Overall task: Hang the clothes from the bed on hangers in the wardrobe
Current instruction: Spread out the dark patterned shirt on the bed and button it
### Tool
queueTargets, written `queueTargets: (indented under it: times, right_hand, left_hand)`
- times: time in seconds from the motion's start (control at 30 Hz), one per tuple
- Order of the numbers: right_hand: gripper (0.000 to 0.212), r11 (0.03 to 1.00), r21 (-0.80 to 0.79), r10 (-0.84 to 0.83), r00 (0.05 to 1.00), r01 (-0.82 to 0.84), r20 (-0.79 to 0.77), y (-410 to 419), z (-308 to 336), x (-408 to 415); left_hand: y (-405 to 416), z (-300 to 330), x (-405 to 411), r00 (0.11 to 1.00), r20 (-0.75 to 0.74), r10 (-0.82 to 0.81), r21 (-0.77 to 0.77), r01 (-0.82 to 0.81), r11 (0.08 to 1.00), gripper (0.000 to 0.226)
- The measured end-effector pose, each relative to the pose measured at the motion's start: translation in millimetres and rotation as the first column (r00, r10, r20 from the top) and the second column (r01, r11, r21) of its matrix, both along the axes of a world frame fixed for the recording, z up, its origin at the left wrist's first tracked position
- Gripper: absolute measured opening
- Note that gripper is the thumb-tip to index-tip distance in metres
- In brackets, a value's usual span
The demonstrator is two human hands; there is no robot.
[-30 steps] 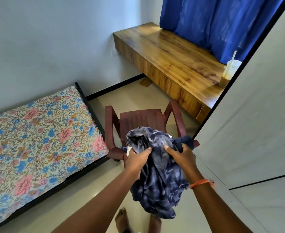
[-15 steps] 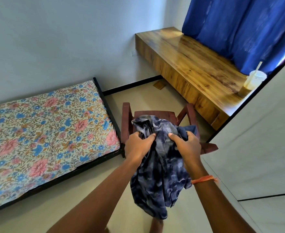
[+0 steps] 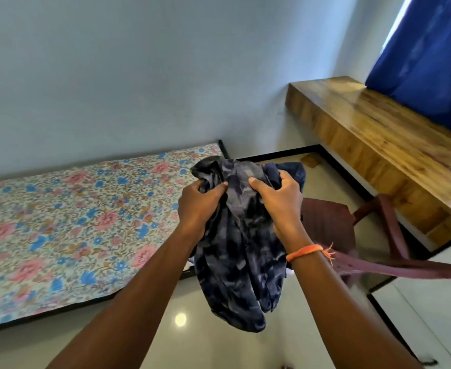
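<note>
The person holds a dark blue patterned garment (image 3: 235,249) bunched in mid-air, in front of the chest and above the floor, between the bed (image 3: 72,230) on the left and the maroon chair (image 3: 352,235) on the right. The left hand (image 3: 200,203) and the right hand (image 3: 277,201) both grip its upper edge, fingers curled into the cloth, close together and level. The garment's long axis runs straight down from the hands, its free end hanging nearest the viewer. Neither hanger nor wardrobe rail shows here, so the next move likely calls for spreading the top edge sideways to find the shoulders
</note>
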State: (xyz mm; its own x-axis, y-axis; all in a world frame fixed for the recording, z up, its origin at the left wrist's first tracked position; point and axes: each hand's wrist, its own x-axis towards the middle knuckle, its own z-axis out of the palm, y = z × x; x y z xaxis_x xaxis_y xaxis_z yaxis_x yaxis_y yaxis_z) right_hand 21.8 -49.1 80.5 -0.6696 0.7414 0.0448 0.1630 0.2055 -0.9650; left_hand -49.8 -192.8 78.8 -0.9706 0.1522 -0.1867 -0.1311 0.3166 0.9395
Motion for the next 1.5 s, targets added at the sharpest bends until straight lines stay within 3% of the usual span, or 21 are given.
queueTargets:
  times: [0.13,0.3,0.53,0.7,0.77,0.83,1.13,1.33,1.5]
  right_hand:
    - [0.034,0.985,-0.114,0.131,0.991,-0.132,-0.018,-64,-9,-62]
    - [0.036,0.927,-0.244,0.290,0.957,-0.284,-0.009,-137,-35,-138]
    - [0.052,0.855,-0.292,0.458,0.888,-0.429,0.036,-220,-78,-268]
    - [0.078,0.794,-0.349,0.561,0.821,-0.498,0.105,-277,-93,-376]
    - [0.071,0.771,-0.365,0.591,0.799,-0.521,0.108,-298,-90,-419]
    - [0.051,0.756,-0.369,0.614,0.782,-0.541,0.109,-318,-89,-460]
    - [0.042,0.719,-0.356,0.657,0.751,-0.597,0.067,-419,-94,-617]
    - [0.032,0.694,-0.385,0.674,0.737,-0.608,0.048,-523,-114,-735]
    - [0.041,0.670,-0.419,0.703,0.705,-0.613,0.093,-598,-168,-822]
  left_hand:
    - [-71,6,-45,0.994,-0.051,0.093,-0.073,-0.097,0.993,0.064]
    - [-145,-9,-102,0.977,-0.050,0.209,-0.140,-0.214,0.967,0.068]
    - [-228,-41,-205,0.929,0.057,0.367,-0.170,-0.353,0.920,0.066]
    - [-280,-43,-296,0.877,0.123,0.465,-0.212,-0.435,0.875,0.068]
    - [-301,-44,-334,0.862,0.124,0.492,-0.217,-0.460,0.861,0.067]
    - [-323,-44,-368,0.851,0.114,0.512,-0.228,-0.479,0.848,0.067]
    - [-428,-54,-520,0.869,0.038,0.493,-0.274,-0.465,0.842,0.048]
    - [-539,-80,-644,0.900,0.018,0.435,-0.350,-0.402,0.846,0.037]
    - [-623,-136,-740,0.937,0.034,0.347,-0.458,-0.294,0.839,0.055]
